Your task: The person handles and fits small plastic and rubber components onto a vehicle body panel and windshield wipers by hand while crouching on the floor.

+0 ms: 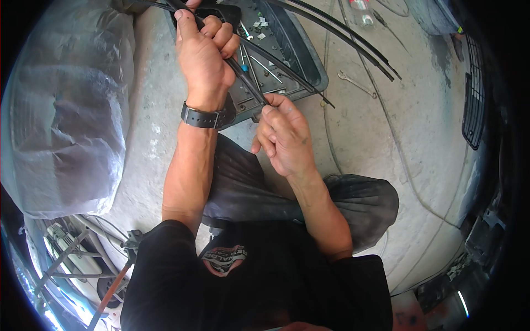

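Observation:
Several long, thin black strips, which look like rubber or plastic trim, run across the upper part of the view. My left hand (205,58), with a black watch on its wrist, is closed around one black strip (247,79). The lower end of that strip is pinched between the thumb and fingers of my right hand (286,132). Another strip (287,68) slants from behind my left hand down to the right. Further right, a pair of curved strips (353,41) arcs over the floor. Where the held strip goes beyond my left hand is cut off by the upper edge.
Beneath the strips stands a dark plastic tray (319,77) with tools and small fasteners in it. A wrench (358,84), a bottle (362,13) and a cable (393,129) lie on the concrete. Plastic sheeting (66,121) covers something at left; a black grille (473,94) is far right.

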A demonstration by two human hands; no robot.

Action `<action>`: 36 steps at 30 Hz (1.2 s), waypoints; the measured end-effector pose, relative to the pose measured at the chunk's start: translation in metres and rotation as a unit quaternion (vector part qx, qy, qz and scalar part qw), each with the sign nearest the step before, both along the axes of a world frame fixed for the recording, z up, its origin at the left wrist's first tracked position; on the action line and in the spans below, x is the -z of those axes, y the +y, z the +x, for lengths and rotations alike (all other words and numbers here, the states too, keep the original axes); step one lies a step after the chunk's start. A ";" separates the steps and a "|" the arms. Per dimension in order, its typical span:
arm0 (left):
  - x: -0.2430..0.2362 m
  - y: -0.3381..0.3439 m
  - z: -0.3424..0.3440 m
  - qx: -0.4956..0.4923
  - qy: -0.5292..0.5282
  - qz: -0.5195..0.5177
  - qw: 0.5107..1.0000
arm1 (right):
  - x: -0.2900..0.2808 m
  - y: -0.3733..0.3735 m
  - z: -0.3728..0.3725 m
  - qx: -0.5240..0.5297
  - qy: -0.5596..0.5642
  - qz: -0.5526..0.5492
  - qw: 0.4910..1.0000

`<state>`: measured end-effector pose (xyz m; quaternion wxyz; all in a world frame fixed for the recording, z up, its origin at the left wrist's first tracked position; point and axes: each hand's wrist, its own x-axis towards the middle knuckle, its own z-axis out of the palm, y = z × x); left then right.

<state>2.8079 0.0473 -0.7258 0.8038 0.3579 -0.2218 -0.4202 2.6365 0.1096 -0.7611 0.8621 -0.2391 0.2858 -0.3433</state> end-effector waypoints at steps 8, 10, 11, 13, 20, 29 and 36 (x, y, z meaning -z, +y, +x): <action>0.007 -0.003 0.003 -0.049 -0.022 0.087 0.995 | -0.004 -0.002 -0.001 -0.023 -0.023 0.068 0.997; 0.004 -0.004 0.002 -0.052 0.011 0.104 0.993 | -0.006 0.000 0.000 -0.020 -0.019 0.069 0.997; 0.002 -0.005 0.001 -0.052 0.042 0.116 0.991 | -0.007 0.000 0.000 -0.017 -0.019 0.068 0.997; 0.003 -0.005 0.000 -0.051 0.070 0.126 0.988 | -0.006 0.001 0.000 -0.017 -0.025 0.069 0.997; 0.018 -0.011 0.000 -0.039 0.081 0.115 0.989 | -0.008 0.003 0.001 0.002 0.001 0.056 0.998; 0.019 -0.010 -0.002 -0.065 0.069 0.148 0.984 | -0.004 0.000 -0.004 -0.019 -0.049 0.112 0.992; 0.033 -0.015 0.006 -0.078 0.041 0.171 0.981 | -0.010 -0.007 -0.012 -0.045 -0.146 0.198 0.968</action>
